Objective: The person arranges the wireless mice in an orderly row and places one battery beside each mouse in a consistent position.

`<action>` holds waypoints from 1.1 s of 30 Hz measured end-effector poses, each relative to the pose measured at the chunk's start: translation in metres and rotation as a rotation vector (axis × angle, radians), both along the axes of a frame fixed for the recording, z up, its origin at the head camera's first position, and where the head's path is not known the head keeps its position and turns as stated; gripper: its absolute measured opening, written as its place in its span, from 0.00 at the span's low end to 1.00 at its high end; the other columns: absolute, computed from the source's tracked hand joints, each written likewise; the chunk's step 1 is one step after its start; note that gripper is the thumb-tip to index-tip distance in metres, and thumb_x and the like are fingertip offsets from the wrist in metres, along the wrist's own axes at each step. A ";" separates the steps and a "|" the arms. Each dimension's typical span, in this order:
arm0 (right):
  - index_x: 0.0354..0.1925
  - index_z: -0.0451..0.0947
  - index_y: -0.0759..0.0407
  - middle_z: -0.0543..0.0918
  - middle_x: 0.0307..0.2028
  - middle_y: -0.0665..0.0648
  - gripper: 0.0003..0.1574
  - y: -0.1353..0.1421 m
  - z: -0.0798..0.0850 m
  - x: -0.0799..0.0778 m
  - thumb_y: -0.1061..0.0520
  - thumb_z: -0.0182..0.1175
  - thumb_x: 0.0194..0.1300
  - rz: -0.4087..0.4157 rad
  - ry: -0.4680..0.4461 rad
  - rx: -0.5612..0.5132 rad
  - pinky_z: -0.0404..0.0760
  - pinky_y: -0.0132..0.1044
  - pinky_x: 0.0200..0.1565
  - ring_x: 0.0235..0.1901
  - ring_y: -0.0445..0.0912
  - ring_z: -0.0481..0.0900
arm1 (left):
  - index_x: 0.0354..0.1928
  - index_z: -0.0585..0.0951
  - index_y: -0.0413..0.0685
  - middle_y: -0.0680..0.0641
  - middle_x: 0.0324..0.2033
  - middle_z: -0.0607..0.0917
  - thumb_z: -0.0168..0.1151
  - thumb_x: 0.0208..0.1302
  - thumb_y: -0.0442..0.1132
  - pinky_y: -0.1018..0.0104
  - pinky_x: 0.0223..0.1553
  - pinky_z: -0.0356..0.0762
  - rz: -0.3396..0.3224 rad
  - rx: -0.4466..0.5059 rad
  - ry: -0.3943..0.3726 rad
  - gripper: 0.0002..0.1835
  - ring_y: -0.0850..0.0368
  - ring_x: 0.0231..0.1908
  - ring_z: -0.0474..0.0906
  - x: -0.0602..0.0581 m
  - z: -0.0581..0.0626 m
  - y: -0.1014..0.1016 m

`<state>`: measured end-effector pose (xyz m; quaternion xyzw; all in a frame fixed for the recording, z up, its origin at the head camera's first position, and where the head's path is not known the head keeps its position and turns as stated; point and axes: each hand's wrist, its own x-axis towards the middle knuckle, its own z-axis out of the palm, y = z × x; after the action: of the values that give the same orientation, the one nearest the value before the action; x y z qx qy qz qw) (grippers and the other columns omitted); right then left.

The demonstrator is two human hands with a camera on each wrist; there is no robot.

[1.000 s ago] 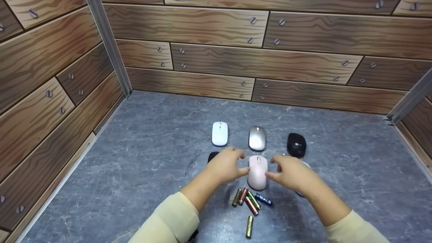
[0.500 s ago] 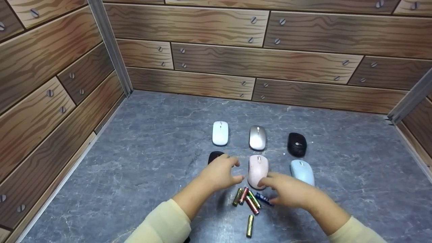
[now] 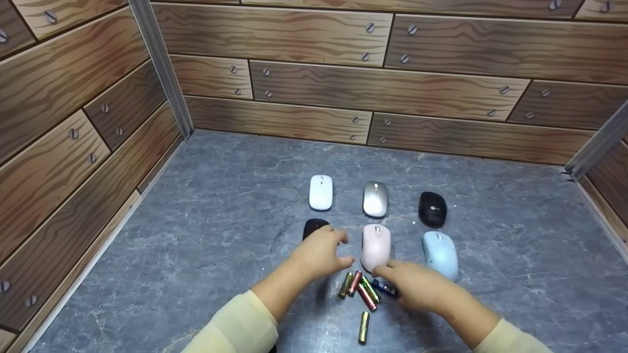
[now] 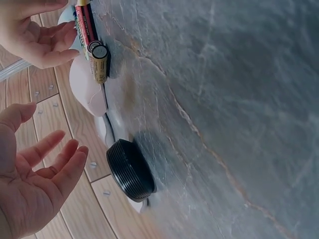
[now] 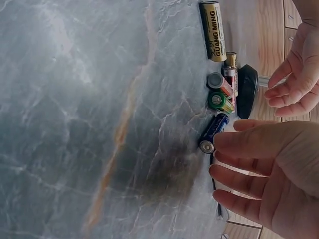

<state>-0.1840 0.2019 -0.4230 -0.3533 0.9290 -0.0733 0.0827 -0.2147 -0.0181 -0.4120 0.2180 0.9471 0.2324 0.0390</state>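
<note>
In the head view my right hand reaches over a blue battery, its index fingertip beyond it, close to the pink mouse. The right wrist view shows the thumb right at the blue battery's side, with the other fingers spread loosely. My left hand hovers left of the pink mouse, fingers apart, nothing between them, partly covering a black mouse. Between the hands lie a red battery, a green battery and others side by side; a gold battery lies nearer the front.
Behind stand a white mouse, a silver mouse and another black mouse. A light blue mouse sits right of the right hand. Wood-patterned walls bound the grey marbled table.
Both hands have drawn away from the pink mouse's sides. My right hand has come down and toward the front, to the blue battery, uncovering the light blue mouse. My left hand has shifted slightly left.
</note>
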 end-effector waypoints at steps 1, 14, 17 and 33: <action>0.47 0.73 0.51 0.75 0.36 0.49 0.34 0.000 0.000 0.000 0.69 0.65 0.38 -0.004 0.008 0.003 0.77 0.43 0.33 0.32 0.47 0.76 | 0.44 0.78 0.47 0.46 0.41 0.78 0.64 0.53 0.52 0.61 0.45 0.75 0.000 -0.001 0.002 0.20 0.53 0.40 0.76 0.000 0.000 0.000; 0.43 0.73 0.47 0.72 0.30 0.46 0.32 -0.003 -0.003 0.001 0.70 0.63 0.38 -0.022 0.038 0.021 0.74 0.40 0.28 0.28 0.43 0.73 | 0.42 0.79 0.46 0.47 0.37 0.78 0.65 0.52 0.51 0.63 0.41 0.75 -0.018 -0.001 0.019 0.20 0.54 0.37 0.76 -0.001 -0.002 0.000; 0.43 0.72 0.47 0.71 0.30 0.46 0.32 -0.003 -0.006 0.002 0.69 0.64 0.37 -0.009 0.055 0.005 0.74 0.40 0.27 0.27 0.43 0.72 | 0.43 0.79 0.46 0.48 0.35 0.78 0.65 0.52 0.51 0.64 0.40 0.75 -0.017 -0.008 0.016 0.20 0.55 0.36 0.75 -0.002 -0.002 0.000; 0.38 0.70 0.50 0.74 0.32 0.46 0.27 0.001 -0.014 0.001 0.70 0.64 0.38 -0.001 0.018 -0.020 0.76 0.42 0.30 0.30 0.46 0.76 | 0.43 0.79 0.47 0.48 0.34 0.78 0.65 0.52 0.51 0.64 0.38 0.75 -0.011 -0.012 0.011 0.20 0.55 0.35 0.75 -0.002 -0.002 0.000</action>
<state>-0.1830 0.2033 -0.4366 -0.3543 0.9290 -0.0796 0.0708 -0.2162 -0.0186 -0.4144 0.2243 0.9475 0.2251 0.0364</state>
